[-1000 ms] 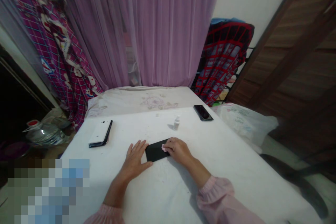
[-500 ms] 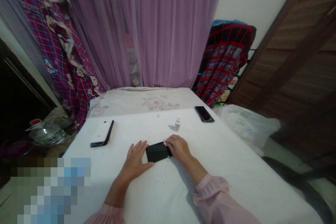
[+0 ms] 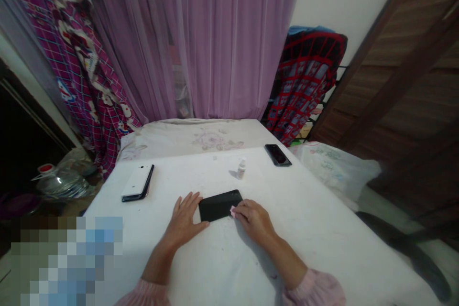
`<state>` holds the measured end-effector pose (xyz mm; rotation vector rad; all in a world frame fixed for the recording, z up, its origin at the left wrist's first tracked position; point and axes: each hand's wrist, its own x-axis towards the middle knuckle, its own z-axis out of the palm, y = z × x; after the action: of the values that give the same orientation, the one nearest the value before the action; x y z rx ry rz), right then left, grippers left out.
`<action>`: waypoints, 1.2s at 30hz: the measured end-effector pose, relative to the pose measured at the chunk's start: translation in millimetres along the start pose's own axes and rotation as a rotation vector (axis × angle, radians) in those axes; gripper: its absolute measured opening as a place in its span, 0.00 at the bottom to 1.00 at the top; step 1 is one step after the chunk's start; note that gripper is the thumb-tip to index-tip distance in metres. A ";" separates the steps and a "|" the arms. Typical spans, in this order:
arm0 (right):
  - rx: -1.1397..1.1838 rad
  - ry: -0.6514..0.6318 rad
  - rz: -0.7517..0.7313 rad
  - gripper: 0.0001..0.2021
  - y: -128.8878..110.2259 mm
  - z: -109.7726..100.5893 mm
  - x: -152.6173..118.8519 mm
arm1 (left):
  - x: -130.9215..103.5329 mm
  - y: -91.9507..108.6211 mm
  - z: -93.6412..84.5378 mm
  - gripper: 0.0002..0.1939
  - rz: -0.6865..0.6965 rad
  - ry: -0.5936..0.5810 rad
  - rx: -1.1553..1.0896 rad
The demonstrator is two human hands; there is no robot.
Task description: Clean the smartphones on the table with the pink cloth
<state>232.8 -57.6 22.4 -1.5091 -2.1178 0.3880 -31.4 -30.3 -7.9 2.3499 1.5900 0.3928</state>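
Note:
A black smartphone [image 3: 217,206] lies flat on the white-covered table, its camera corner at the far right. My left hand [image 3: 184,217] spreads around the phone's left end, thumb at the near corner and forefinger at the far one, holding it. In my right hand [image 3: 255,220] the closed fingertips pinch a small pink cloth [image 3: 233,211], which touches the phone's near right edge. Beyond the phone stands a small white bottle [image 3: 241,169], upright.
A white phone [image 3: 136,180] rests on a darker one at the table's left. Another dark phone [image 3: 277,155] lies at the far right edge. Purple curtains [image 3: 222,43] hang behind the table [image 3: 308,229]. A large clear water jug [image 3: 59,181] stands off to the left.
My right hand has slid the pink cloth from the phone's far right corner toward its near right edge, uncovering the camera corner. My left hand stays at the left end.

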 end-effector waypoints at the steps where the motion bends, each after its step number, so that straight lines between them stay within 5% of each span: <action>1: -0.005 0.025 0.018 0.11 1.9 -0.9 -2.4 | -0.1 0.3 -0.5 0.34 0.002 -0.003 0.002; 9: -0.107 0.066 0.173 0.12 11.6 -5.1 -4.0 | 0.4 5.1 -6.9 0.36 -0.018 -0.076 0.013; 23: -0.234 0.006 0.262 0.12 11.5 -1.3 51.2 | 1.5 4.2 -8.3 0.38 -0.003 -0.113 0.004; 36: -0.244 -0.147 0.025 0.10 -23.3 10.5 66.3 | 2.1 6.3 -4.6 0.35 -0.034 -0.052 0.018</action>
<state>191.6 -2.8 41.0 -1.6890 -2.3326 0.2639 -26.9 -30.3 -1.1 2.3238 1.6139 0.3093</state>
